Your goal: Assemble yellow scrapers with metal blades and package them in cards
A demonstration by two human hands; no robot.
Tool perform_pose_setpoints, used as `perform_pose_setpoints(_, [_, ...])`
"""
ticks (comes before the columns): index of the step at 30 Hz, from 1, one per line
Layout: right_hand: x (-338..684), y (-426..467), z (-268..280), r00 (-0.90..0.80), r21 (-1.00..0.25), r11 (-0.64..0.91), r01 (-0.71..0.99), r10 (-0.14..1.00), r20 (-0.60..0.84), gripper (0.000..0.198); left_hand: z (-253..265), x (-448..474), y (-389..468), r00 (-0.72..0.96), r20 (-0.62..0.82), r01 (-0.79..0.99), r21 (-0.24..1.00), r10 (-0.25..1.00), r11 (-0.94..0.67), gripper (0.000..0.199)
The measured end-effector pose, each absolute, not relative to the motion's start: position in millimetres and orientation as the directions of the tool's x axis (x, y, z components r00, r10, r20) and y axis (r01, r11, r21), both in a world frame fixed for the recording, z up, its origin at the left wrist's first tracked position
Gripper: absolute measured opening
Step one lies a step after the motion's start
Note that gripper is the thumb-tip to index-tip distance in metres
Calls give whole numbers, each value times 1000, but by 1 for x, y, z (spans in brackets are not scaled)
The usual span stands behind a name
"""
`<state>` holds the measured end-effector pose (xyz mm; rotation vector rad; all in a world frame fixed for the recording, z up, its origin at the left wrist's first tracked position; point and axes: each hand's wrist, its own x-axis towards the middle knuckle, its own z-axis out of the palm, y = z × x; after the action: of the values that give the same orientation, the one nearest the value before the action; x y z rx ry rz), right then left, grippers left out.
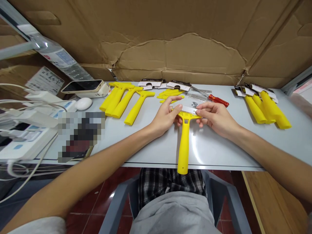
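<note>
A yellow scraper [184, 143] is held over the front of the table, its handle pointing towards me past the table edge. A flat metal blade [187, 109] lies along the scraper's wide head. My left hand [162, 118] is closed on the left end of the head, thumb on top and fingers beneath. At the other end, my right hand [216, 118] pinches the blade's right end with thumb and index finger. Just beyond them are thin yellow plastic pieces [168, 94], loose metal blades [198, 98] and a red-handled screwdriver [218, 100].
Several yellow handles [133, 110] lie to the left. Scrapers with card labels [278, 110] are grouped at right. More black-and-white cards [179, 85] lie at the back. A power strip [21, 143] with cables, a phone [83, 86] and a plastic bottle [60, 60] occupy the left side.
</note>
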<state>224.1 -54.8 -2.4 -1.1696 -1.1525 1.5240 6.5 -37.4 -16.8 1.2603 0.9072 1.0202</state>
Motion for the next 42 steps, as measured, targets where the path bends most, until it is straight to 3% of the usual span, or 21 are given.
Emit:
perform_pose_setpoints(4, [226, -55, 1, -211, -967, -232, -110, 956, -205, 65, -15, 5, -39, 318, 27, -97, 995, 948, 4, 56])
perform_pose_setpoints(11, [229, -52, 2, -178, -980, -187, -61, 968, -174, 62, -12, 5, -41, 367, 43, -104, 995, 929, -4, 42])
perform_pose_setpoints(19, [227, -54, 0, -172, -987, -156, -41, 974, -146, 61, -16, 4, -36, 369, 33, -118, 993, 929, 12, 59])
perform_pose_setpoints(25, [229, -55, 2, -129, -993, -106, -49, 987, -99, 57, -7, 6, -36, 310, -32, -199, 975, 950, 98, 37])
perform_pose_setpoints(28, [228, -54, 4, -124, -993, -109, -51, 987, -102, 56, -6, 5, -34, 292, -22, -192, 978, 956, 81, 37])
perform_pose_setpoints(42, [227, -55, 3, -164, -985, -151, -79, 977, -136, 67, -9, 2, -35, 305, 52, -139, 990, 951, -10, 47])
